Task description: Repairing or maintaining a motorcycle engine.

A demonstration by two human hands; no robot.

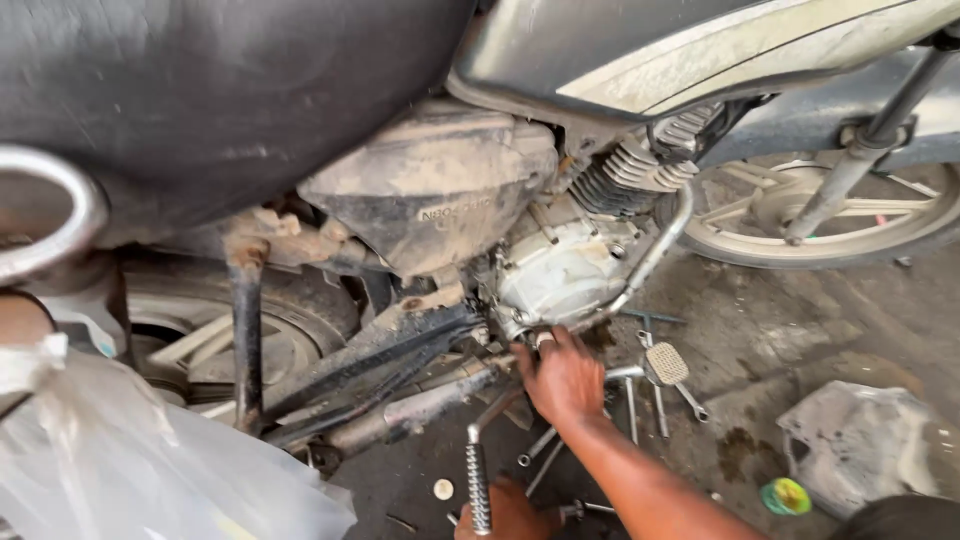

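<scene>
A dusty motorcycle lies before me, its grey engine casing (560, 265) in the middle. My right hand (565, 382) reaches under the casing, its fingertips curled against the lower edge beside the exhaust pipe (655, 250); what they hold is hidden. At the bottom edge, only partly in view, my left hand (505, 515) is closed around the lower end of a knurled metal bar (477, 480) that stands upright and bends toward the engine. Several long wrenches (632, 405) lie on the floor just right of my right hand.
The black seat (220, 90) fills the upper left, with a chrome grab ring (45, 215). A clear plastic bag (130, 460) hangs at lower left. A spoked wheel (800, 215) is at upper right. On the oily floor lie a grey cover (865, 440) and a small green-yellow cap (785, 495).
</scene>
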